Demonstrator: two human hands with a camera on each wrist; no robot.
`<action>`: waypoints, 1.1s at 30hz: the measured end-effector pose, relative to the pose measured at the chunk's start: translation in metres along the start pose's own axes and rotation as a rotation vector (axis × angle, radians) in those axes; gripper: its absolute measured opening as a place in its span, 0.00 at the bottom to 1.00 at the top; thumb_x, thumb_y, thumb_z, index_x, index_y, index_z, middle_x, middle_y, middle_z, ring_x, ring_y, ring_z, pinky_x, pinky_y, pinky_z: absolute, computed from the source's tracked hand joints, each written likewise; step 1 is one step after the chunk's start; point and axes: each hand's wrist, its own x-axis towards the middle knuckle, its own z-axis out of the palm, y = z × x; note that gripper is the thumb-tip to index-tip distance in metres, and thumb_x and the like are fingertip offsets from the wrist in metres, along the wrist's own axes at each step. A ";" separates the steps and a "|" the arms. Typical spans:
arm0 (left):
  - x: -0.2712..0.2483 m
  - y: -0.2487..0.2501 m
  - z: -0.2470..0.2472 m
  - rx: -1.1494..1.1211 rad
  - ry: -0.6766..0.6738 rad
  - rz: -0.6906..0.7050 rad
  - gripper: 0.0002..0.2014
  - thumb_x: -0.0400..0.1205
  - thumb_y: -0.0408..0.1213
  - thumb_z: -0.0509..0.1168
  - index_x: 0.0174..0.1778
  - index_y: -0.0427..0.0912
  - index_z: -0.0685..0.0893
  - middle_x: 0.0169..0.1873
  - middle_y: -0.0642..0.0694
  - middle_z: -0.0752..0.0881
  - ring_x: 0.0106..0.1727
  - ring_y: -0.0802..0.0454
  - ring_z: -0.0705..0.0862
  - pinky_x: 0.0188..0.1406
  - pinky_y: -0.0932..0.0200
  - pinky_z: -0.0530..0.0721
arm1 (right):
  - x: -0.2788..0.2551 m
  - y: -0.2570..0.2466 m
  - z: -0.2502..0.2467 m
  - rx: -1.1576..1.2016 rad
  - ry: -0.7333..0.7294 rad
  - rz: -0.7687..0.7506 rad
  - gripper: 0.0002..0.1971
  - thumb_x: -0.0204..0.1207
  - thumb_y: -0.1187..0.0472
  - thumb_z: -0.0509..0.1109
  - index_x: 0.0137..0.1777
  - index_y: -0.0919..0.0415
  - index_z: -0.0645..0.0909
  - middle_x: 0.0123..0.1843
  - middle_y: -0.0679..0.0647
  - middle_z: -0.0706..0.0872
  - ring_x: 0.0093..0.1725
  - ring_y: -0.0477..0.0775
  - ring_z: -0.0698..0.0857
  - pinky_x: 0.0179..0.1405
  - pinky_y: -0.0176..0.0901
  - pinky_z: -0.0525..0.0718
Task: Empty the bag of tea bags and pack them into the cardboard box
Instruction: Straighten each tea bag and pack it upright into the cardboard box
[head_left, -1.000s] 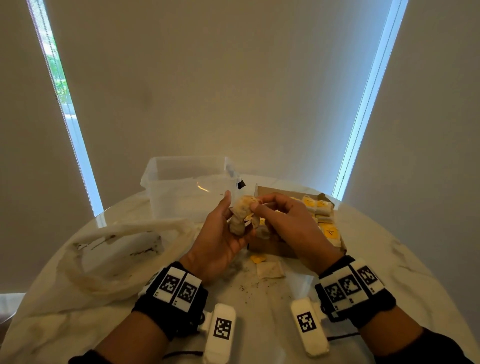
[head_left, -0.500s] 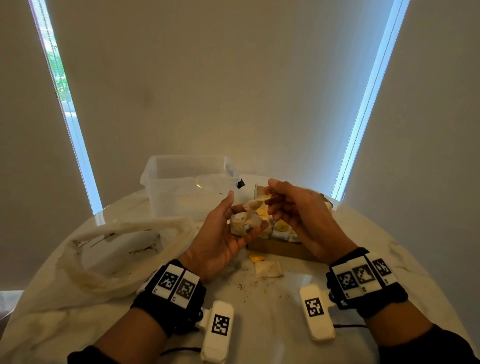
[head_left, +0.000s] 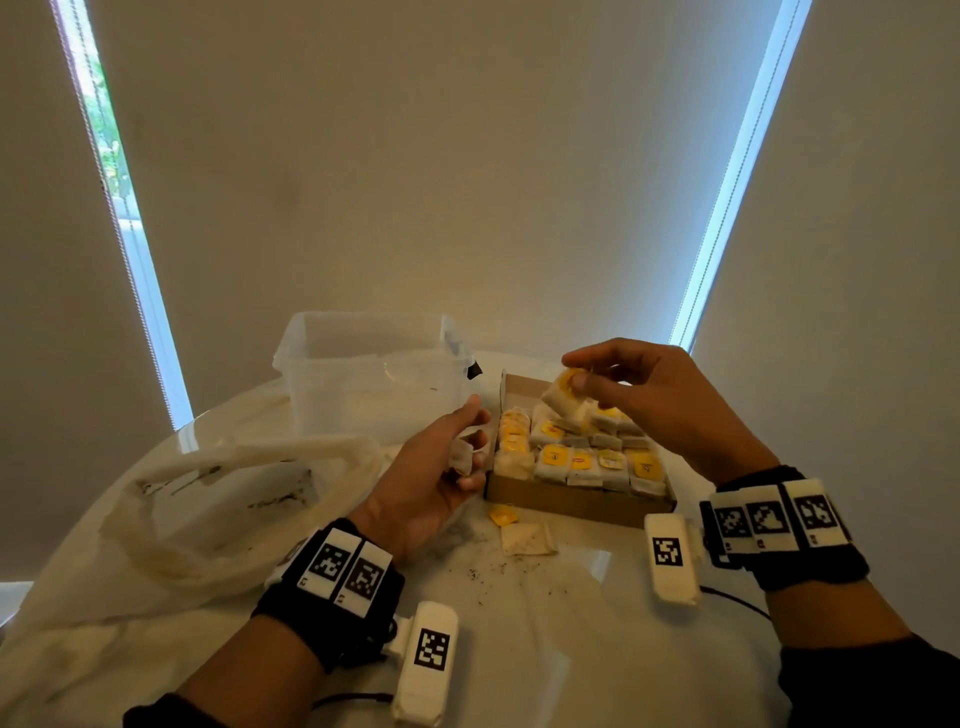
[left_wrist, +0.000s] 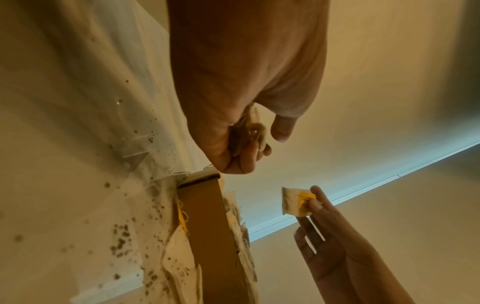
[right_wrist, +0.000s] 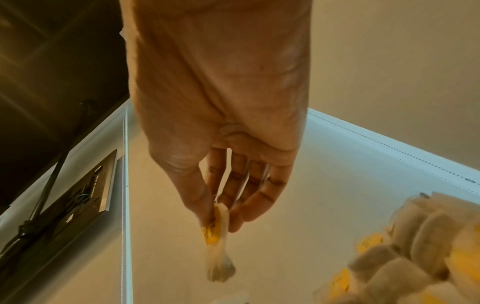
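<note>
The open cardboard box (head_left: 576, 501) sits mid-table, packed with several tea bags with yellow tags (head_left: 571, 460). My right hand (head_left: 644, 389) hovers over the box's far end and pinches one tea bag (head_left: 563, 397) by its yellow tag between thumb and fingers; the right wrist view shows that tea bag (right_wrist: 217, 242) dangling. Just left of the box, my left hand (head_left: 447, 467), palm up, has its fingers curled round a few tea bags (head_left: 462, 457), seen bunched as tea bags (left_wrist: 249, 135) in the left wrist view. The empty plastic bag (head_left: 218, 499) lies on the left.
A loose tea bag (head_left: 527, 538) and a yellow tag (head_left: 504, 515) lie on the white marble table (head_left: 545, 649) in front of the box, among spilled tea grains. A clear plastic tub (head_left: 374, 374) stands behind the left hand. Blinds hang close behind the table.
My right hand has drawn one tea bag out of the left hand's bunch and carried it right and up, over the box. The left hand has stayed beside the box.
</note>
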 end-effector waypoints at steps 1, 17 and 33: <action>0.001 -0.001 0.000 0.001 0.001 0.004 0.13 0.90 0.48 0.69 0.60 0.41 0.82 0.37 0.48 0.79 0.33 0.56 0.76 0.23 0.64 0.70 | 0.003 0.004 -0.003 -0.013 0.030 -0.003 0.11 0.81 0.56 0.81 0.62 0.44 0.93 0.54 0.41 0.95 0.55 0.41 0.92 0.59 0.40 0.90; 0.008 -0.004 -0.009 0.021 0.022 0.024 0.16 0.89 0.48 0.71 0.62 0.39 0.84 0.37 0.48 0.80 0.30 0.56 0.74 0.21 0.63 0.69 | 0.065 0.038 0.019 -0.302 -0.203 0.044 0.08 0.84 0.57 0.78 0.60 0.45 0.89 0.55 0.43 0.92 0.55 0.42 0.91 0.59 0.40 0.87; 0.012 -0.007 -0.015 0.028 0.031 0.020 0.16 0.88 0.49 0.71 0.61 0.39 0.86 0.39 0.48 0.80 0.31 0.57 0.74 0.24 0.63 0.68 | 0.090 0.056 0.013 -0.561 -0.151 0.057 0.10 0.86 0.55 0.76 0.66 0.52 0.88 0.60 0.45 0.88 0.52 0.41 0.84 0.50 0.32 0.78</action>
